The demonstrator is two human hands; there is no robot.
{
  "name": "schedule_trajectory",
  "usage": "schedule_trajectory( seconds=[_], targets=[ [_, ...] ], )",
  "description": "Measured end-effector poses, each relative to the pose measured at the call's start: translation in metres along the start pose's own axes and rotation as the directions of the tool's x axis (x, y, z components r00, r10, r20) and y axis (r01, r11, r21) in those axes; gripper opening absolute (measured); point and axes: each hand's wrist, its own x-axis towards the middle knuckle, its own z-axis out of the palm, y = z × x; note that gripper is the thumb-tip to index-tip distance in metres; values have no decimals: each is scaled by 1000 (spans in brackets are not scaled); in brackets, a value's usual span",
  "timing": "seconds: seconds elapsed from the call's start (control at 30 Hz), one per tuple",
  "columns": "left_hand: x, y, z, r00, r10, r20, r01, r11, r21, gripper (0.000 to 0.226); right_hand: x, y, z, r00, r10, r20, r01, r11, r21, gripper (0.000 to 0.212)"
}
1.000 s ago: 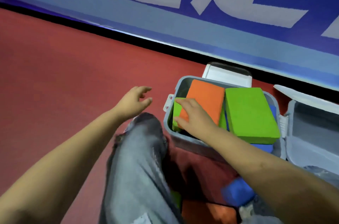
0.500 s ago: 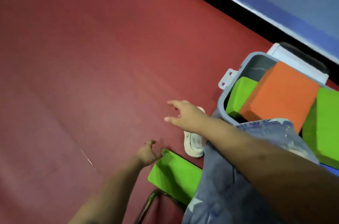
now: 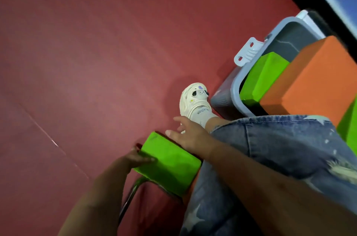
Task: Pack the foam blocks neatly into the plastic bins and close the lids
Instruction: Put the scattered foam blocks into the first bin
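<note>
Retrieval step: green foam block point(image 3: 170, 162), my left grip point(image 3: 138, 158) clasping its end, right grip point(image 3: 188, 135) spread on top; next, lift into bin point(image 3: 236, 88).

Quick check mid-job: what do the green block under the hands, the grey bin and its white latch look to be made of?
Green block: likely foam, matte, soft rounded edges, no glare. Grey bin: looks like moulded plastic, smooth, with a faint sheen on the rim. White latch: seemingly rigid plastic, ribbed, with cut slots.
</note>
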Motion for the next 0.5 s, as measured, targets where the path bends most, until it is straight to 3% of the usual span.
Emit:
schedule_trajectory(
  seconds=[0.07,0.17,0.27,0.43,0.5],
  targets=[
    [9,-7,7,999,-36,-22,35,998,-45,110,-2,4,1,1000,-6,10,7,999,-52,62],
    [17,-18,13,990,-38,-138,43,998,33,134,-3,7,3,1000,5,27,-3,997,-73,65],
    [-17,2,14,985,-20,-169,37,995,96,134,-4,5,3,1000,-5,12,6,999,-51,64],
    [-76,49,2,934,256,-250,-217,960,175,94,-12,0,-10,1000,-13,-19,12,999,-50,63],
    [-99,68,-13,894,338,-294,-266,929,257,95,-16,-8,-17,997,-25,-71,24,1000,-12,62]
  ],
)
